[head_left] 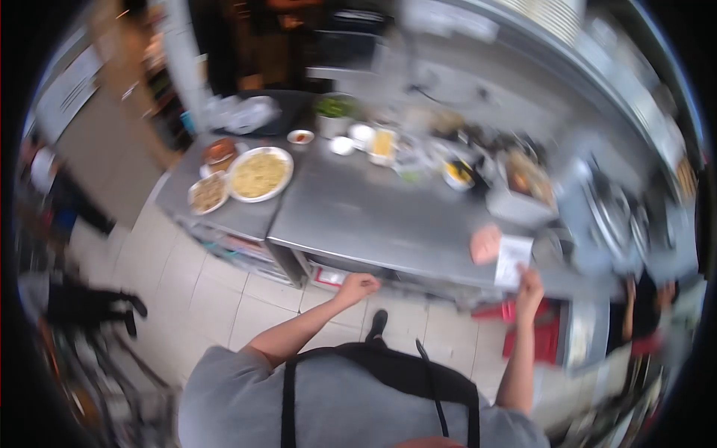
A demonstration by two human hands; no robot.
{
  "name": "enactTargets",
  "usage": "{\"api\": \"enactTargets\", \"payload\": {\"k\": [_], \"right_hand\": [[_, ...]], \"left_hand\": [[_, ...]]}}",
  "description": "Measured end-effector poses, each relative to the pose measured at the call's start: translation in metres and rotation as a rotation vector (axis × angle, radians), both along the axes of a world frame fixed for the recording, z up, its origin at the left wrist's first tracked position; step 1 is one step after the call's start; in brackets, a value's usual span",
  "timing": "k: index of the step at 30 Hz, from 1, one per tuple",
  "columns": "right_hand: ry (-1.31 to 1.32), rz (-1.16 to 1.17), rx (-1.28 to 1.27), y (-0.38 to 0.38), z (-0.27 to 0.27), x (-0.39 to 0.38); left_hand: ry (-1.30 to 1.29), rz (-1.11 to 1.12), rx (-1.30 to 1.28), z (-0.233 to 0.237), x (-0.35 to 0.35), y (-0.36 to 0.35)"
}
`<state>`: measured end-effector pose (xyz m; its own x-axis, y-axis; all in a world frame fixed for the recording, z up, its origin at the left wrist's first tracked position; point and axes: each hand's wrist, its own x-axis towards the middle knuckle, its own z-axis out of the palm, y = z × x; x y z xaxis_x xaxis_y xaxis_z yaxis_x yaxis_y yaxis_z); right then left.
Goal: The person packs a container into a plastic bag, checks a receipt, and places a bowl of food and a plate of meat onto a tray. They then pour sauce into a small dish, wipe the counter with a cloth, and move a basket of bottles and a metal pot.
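My right hand is closed at the lower corner of a white paper slip, which has faint print on it. Just left of the slip, a pink object lies at the counter's front edge, too blurred to name. In front of the counter, away from any object, my left hand hangs with its fingers curled in and nothing visible in them. The steel counter stretches across in front of me.
On the left are a large plate of yellow food, a smaller plate of brownish food and a reddish bowl. Tubs and a green-filled container line the back. A white bin stands right. Other people are at the sides.
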<state>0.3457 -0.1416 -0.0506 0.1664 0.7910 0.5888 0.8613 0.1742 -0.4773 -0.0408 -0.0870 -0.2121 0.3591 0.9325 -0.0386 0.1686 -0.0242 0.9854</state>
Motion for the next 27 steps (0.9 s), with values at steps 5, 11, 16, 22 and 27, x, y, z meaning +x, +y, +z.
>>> {"api": "enactTargets", "payload": {"k": [5, 11, 16, 22, 27], "right_hand": [[-0.075, -0.579, 0.170, -0.138, 0.042, 0.136], [0.404, -1.082, 0.487, -0.360, 0.108, 0.252], [0.268, -1.300, 0.892, -0.592, 0.171, 0.305], [-0.176, -1.897, 0.917, -0.903, 0.246, 0.318], [-0.601, -2.171, 0.829, -1.049, 0.314, 0.264]], "left_hand": [[0.639, -0.590, 0.122, -0.133, -0.006, -0.059], [1.125, -1.394, 0.588, -0.242, -0.057, -0.097], [1.227, -1.264, 0.163, -0.232, 0.004, -0.125], [1.173, -1.151, 0.139, -0.215, 0.144, -0.167], [0.972, -1.050, 0.154, -0.206, 0.245, -0.204]]}}
